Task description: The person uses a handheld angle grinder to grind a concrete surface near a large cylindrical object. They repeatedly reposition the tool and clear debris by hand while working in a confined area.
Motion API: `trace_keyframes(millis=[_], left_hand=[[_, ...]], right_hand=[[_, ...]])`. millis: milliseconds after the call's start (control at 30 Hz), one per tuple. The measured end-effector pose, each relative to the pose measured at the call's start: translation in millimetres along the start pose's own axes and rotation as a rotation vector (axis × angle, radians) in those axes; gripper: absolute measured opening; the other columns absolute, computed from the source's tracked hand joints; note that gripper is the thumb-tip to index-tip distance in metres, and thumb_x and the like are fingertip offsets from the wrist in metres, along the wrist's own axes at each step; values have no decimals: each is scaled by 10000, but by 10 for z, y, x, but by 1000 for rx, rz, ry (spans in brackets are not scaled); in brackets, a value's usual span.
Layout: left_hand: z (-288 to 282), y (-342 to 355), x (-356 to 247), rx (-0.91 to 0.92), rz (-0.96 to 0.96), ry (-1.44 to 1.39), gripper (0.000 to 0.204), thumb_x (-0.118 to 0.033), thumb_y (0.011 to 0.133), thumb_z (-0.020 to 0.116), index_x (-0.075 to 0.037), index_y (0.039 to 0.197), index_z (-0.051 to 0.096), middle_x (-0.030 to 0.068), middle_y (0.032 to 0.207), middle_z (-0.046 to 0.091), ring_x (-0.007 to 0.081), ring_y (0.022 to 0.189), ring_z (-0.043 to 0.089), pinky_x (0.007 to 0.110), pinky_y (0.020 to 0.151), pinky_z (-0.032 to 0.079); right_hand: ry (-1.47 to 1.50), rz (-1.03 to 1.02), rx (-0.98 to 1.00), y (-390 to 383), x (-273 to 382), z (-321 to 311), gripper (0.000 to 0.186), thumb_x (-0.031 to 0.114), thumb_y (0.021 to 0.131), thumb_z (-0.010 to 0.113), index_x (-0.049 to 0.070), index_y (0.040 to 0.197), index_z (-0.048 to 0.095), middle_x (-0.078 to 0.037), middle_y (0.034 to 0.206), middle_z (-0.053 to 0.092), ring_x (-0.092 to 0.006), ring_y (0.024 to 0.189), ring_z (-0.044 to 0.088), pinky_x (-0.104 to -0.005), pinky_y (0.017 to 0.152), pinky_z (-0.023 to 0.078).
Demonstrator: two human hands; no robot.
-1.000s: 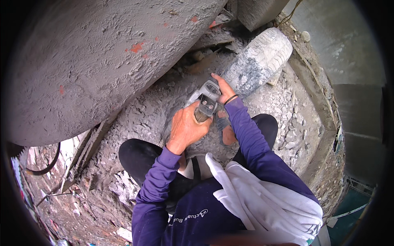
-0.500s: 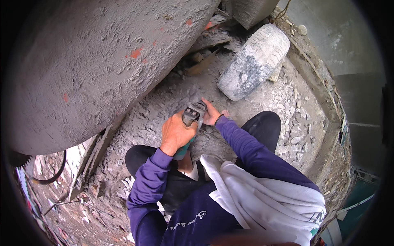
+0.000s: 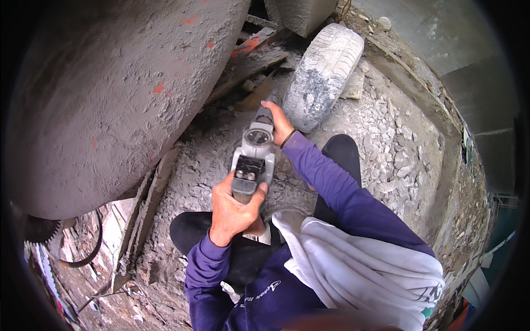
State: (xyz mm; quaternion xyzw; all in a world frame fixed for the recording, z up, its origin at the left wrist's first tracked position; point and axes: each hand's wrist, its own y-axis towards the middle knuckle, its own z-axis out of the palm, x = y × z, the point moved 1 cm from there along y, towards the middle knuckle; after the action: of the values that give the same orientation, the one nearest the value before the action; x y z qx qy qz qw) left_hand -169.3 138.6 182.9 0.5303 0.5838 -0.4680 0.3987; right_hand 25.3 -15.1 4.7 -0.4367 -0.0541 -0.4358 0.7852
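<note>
In both hands I hold a bulky grey and black power tool (image 3: 258,151), which looks like a demolition hammer. It points away from me, above the rubble between my knees. My left hand (image 3: 231,212) is wrapped round its rear grip at the near end. Farther forward, my right hand (image 3: 280,124) closes on the dark front part, close to the tyre. The tool's tip is hidden by its body and my right hand, so contact with the ground cannot be made out.
A mud-caked mixer drum (image 3: 138,94) fills the far left. A dusty tyre (image 3: 323,74) stands beyond my right hand. Broken stones (image 3: 392,160) lie to the right, inside a raised concrete edge (image 3: 450,171). A toothed gear (image 3: 41,229) and upright boards (image 3: 141,226) are at the left.
The tool has come up nearer the camera and swung to point farther forward. My right hand has moved forward, and my left hand has stayed on the rear grip. The view has shifted slightly.
</note>
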Motion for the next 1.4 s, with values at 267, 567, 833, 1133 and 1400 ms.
trace_keyframes(millis=[267,567,833,1133,1400], left_hand=[[44,842,-128,-113,119,-124,202,-136,897,787,16,1016,726,11,875,711,94,817,605,296,766,509],[408,1354,-129,-139,96,-105,161,-145,903,777,-17,904,679,-19,747,631,78,674,549,267,628,433],[510,1853,195,-98,-23,-89,213,-108,888,778,22,1056,752,26,900,739,97,809,618,295,764,518],[462,2186,120,-89,-91,-51,104,-88,904,752,0,865,713,-41,707,629,56,637,534,271,589,431],[457,2584,-484,-12,-75,91,221,-166,866,765,20,781,684,9,656,635,95,604,556,314,575,430]], right_hand=[[-47,-105,54,580,1021,398,292,374,962,695,89,969,632,-104,832,682,-293,764,702,-490,775,603],[-98,4,119,1298,1075,-76,450,416,908,719,78,1189,622,-96,1018,697,-300,925,706,-553,849,549],[-122,-11,17,1715,1224,-286,574,418,905,730,53,1326,590,-120,1225,668,-296,1063,684,-560,912,533],[-67,-22,-29,1783,1334,-167,526,405,947,699,14,1290,617,-151,1171,713,-315,998,717,-541,915,557],[159,-85,178,1566,1422,64,589,595,1029,542,63,1245,670,-172,1223,732,-338,1136,695,-491,1070,518]])
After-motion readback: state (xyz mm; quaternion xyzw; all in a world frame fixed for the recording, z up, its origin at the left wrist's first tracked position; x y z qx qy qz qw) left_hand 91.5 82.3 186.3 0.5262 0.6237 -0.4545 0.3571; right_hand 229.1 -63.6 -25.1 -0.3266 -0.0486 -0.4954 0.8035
